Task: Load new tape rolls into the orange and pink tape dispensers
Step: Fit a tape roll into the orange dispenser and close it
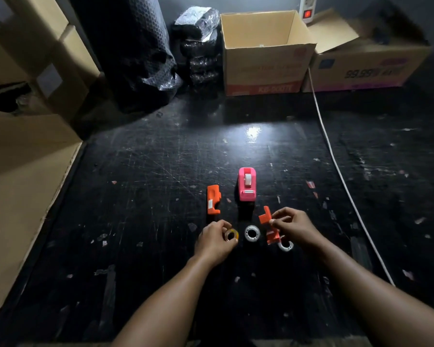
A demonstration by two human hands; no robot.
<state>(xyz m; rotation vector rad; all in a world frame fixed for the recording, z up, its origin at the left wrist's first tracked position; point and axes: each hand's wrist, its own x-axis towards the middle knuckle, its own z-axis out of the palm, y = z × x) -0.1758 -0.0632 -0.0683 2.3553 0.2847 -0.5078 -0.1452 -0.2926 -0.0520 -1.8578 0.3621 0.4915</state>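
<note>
The pink tape dispenser point(247, 184) stands upright on the black mat with a white roll in it. Left of it lies one orange dispenser half point(213, 199). My right hand point(295, 226) grips the other orange dispenser part point(268, 225) just above the mat. My left hand point(214, 242) pinches a yellowish tape roll point(231, 234). A clear tape roll point(252, 233) lies between my hands. Another clear roll point(286, 245) lies under my right hand, partly hidden.
A black scratched cutting mat point(161, 196) covers the work surface. An open cardboard box point(263, 53) and a second box point(366, 63) stand at the back, beside black wrapped bundles point(140, 58). A white cable point(341, 176) runs along the right. Cardboard point(23, 171) borders the left.
</note>
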